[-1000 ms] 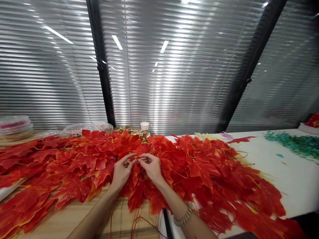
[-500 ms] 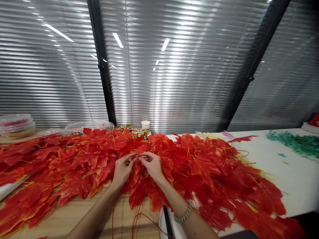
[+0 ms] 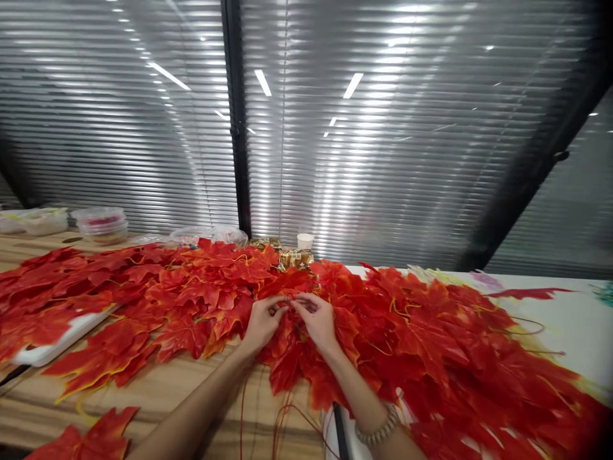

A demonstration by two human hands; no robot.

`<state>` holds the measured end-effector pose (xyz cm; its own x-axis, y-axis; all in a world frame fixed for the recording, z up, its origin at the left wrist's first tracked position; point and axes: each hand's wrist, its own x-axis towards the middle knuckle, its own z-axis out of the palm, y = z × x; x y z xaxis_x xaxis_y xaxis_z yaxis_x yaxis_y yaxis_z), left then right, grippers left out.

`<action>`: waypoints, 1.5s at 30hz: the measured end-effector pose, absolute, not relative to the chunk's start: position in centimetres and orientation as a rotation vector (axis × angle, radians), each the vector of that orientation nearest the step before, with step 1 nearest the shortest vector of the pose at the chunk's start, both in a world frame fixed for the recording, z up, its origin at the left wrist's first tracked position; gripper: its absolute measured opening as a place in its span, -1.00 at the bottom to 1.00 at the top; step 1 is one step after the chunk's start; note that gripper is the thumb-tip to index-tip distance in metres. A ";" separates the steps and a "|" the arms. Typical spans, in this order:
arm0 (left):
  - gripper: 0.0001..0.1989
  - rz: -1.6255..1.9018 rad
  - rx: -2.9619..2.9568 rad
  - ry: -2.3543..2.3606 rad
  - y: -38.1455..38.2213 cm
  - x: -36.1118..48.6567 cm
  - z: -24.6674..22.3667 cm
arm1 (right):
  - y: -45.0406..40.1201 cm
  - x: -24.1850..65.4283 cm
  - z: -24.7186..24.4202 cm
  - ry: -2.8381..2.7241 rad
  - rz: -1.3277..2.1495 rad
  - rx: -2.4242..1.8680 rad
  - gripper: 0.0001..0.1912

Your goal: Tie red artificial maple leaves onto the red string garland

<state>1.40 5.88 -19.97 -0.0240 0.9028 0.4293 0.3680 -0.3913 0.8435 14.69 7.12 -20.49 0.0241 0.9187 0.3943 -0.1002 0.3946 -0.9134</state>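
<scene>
– Left hand [image 3: 265,321] first, near the middle of the frame: how far open?
– Barely at all. Thumb and fingertips drawn together in a pinch at a thin red strand [image 3: 292,298], too fine to identify.
– And right hand [image 3: 316,319]?
– Just beside, in a matching pinch at the same spot, fingertips nearly meeting those opposite. On the wrist, towards the bottom of the frame, a beaded bracelet [image 3: 378,434].
– Around and beneath both?
– Red maple-shaped leaves [image 3: 431,345], heaped from the left edge across to lower right, yellow at some edges.
– Bottom centre?
– Thin red cords [image 3: 242,415] in loose curves, seen against a wooden tabletop [image 3: 205,409]. Hanging or lying, cannot tell.
– Beyond the heap?
– White cup [image 3: 305,241] and gold packets [image 3: 295,258] just right of left-centre, midway up. Stacked clear tubs [image 3: 100,223] further left. White tabletop [image 3: 569,319] at right, slatted blinds [image 3: 383,160] across the upper frame.
</scene>
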 end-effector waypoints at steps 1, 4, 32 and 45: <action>-0.75 1.417 1.758 1.325 5.9 1.4 -20.0 | 7.1 14.7 -20.5 -1.295 0.952 -0.836 -0.83; -0.75 1.418 1.746 1.322 5.8 1.5 -20.0 | 7.1 14.7 -20.6 -1.286 0.959 -0.848 -0.81; -0.58 1.590 1.366 1.251 6.7 0.6 -18.8 | 6.5 14.3 -19.6 -1.251 1.215 -0.820 -0.72; -0.56 1.839 0.978 1.182 7.5 -0.8 -18.3 | 5.9 14.8 -19.2 -1.509 1.549 -0.671 -0.77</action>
